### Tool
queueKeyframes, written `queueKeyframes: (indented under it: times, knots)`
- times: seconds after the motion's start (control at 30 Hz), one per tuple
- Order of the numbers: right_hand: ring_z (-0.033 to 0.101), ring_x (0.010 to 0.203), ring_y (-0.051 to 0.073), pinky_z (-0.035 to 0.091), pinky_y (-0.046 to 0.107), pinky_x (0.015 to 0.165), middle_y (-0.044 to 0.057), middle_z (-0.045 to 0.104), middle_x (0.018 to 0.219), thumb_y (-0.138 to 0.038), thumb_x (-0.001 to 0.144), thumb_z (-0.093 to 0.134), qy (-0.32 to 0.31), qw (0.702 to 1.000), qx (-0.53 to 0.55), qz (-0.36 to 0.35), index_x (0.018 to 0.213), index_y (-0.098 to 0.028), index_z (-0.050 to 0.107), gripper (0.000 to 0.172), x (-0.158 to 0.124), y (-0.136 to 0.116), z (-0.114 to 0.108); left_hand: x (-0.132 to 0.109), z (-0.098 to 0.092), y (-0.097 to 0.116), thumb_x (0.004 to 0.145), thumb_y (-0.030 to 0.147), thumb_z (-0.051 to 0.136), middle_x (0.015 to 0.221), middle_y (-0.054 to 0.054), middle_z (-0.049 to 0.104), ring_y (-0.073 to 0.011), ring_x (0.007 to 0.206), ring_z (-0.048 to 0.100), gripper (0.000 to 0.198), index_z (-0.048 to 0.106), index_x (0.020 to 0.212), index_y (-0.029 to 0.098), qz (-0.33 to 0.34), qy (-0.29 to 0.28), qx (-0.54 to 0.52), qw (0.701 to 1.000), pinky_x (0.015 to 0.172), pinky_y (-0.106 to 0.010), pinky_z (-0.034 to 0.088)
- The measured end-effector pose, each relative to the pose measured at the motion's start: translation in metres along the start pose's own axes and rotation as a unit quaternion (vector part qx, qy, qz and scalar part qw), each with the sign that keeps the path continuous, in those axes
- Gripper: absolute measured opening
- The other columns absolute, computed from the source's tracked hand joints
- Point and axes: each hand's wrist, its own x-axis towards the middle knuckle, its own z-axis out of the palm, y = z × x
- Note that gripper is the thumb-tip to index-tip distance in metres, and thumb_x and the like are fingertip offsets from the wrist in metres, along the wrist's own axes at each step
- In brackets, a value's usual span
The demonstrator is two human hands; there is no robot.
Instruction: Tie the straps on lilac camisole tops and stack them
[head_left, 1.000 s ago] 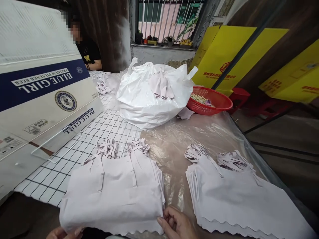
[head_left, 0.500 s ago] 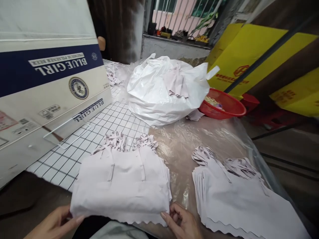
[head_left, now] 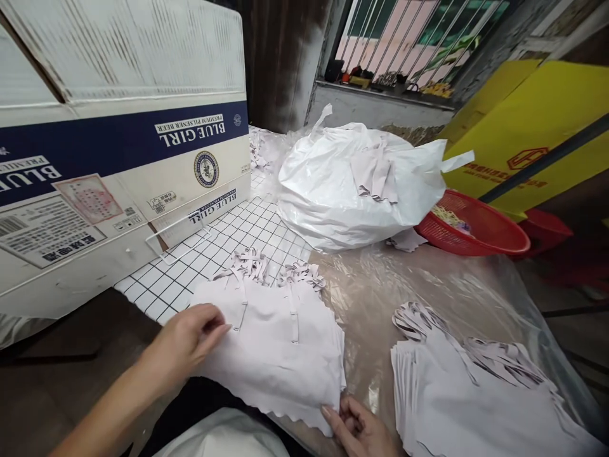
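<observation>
A stack of pale pink camisole tops [head_left: 271,362] with thin straps and scalloped hems lies in front of me. My right hand [head_left: 364,428] pinches the top camisole's lower right corner between thumb and fingers. Over the stack's left side is my left hand [head_left: 197,333], fingers curled and thumb close to them, just beside the left strap [head_left: 241,315]; whether cloth is in that pinch is hidden. Bunched strap ends [head_left: 302,275] lie at the stack's far edge. To the right is a second stack of the same tops [head_left: 457,400].
A large beer carton [head_left: 143,146] stands on the left, with a thin white wire frame [head_left: 178,241] by its base. Behind the stacks sit a full white plastic bag [head_left: 328,197] and a red basket [head_left: 480,231]. Clear plastic sheeting [head_left: 366,304] covers part of the gridded tabletop [head_left: 233,225].
My left hand has left the lower left corner and moved up to the left strap. My right hand keeps its pinch on the right corner. The view has turned left.
</observation>
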Motion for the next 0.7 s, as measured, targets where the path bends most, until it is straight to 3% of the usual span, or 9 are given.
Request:
queueKeyframes:
  times: [0.13, 0.27, 0.43, 0.6, 0.7]
  knots:
    - [0.038, 0.054, 0.013, 0.036, 0.024, 0.054, -0.005, 0.039, 0.054, -0.060, 0.074, 0.061, -0.013, 1.000, 0.024, -0.007, 0.060, -0.022, 0.045, 0.043, -0.002, -0.004, 0.000, 0.036, 0.041, 0.026, 0.090, 0.036, 0.047, 0.074, -0.004, 0.064, -0.0188, 0.069, 0.057, 0.026, 0.061, 0.074, 0.022, 0.125, 0.021, 0.007, 0.992, 0.062, -0.030, 0.045]
    - [0.040, 0.053, 0.012, 0.037, 0.024, 0.055, -0.005, 0.043, 0.054, -0.055, 0.073, 0.062, -0.029, 0.999, 0.038, -0.009, 0.060, -0.022, 0.046, 0.039, -0.002, -0.009, -0.004, 0.064, 0.076, 0.035, 0.091, 0.036, 0.051, 0.080, -0.005, 0.065, -0.0212, 0.079, 0.059, 0.022, 0.061, 0.079, 0.021, 0.167, 0.043, 0.011, 0.985, 0.069, -0.033, 0.048]
    - [0.040, 0.053, 0.012, 0.036, 0.024, 0.054, -0.004, 0.045, 0.055, -0.053, 0.075, 0.062, -0.043, 0.998, 0.042, -0.010, 0.062, -0.022, 0.048, 0.036, -0.001, -0.001, -0.002, 0.085, 0.103, 0.043, 0.086, 0.037, 0.061, 0.090, -0.006, 0.064, -0.0237, 0.088, 0.058, 0.016, 0.064, 0.087, 0.021, 0.159, 0.057, 0.025, 0.985, 0.074, -0.036, 0.050]
    - [0.042, 0.056, 0.012, 0.036, 0.023, 0.056, -0.004, 0.047, 0.058, -0.047, 0.078, 0.062, -0.030, 0.998, 0.052, -0.031, 0.062, -0.021, 0.049, 0.034, 0.000, 0.012, 0.001, 0.090, 0.118, 0.046, 0.075, 0.034, 0.071, 0.084, -0.004, 0.059, -0.0228, 0.082, 0.056, 0.016, 0.065, 0.082, 0.021, 0.075, 0.021, 0.001, 0.997, 0.073, -0.036, 0.048]
    - [0.043, 0.056, 0.012, 0.036, 0.023, 0.056, -0.004, 0.047, 0.058, -0.045, 0.079, 0.062, -0.056, 0.997, 0.042, -0.040, 0.061, -0.021, 0.049, 0.033, 0.004, 0.015, -0.002, 0.090, 0.123, 0.045, 0.074, 0.033, 0.069, 0.082, -0.003, 0.058, -0.0213, 0.079, 0.055, 0.015, 0.065, 0.082, 0.021, 0.044, 0.009, -0.058, 0.997, 0.073, -0.035, 0.047]
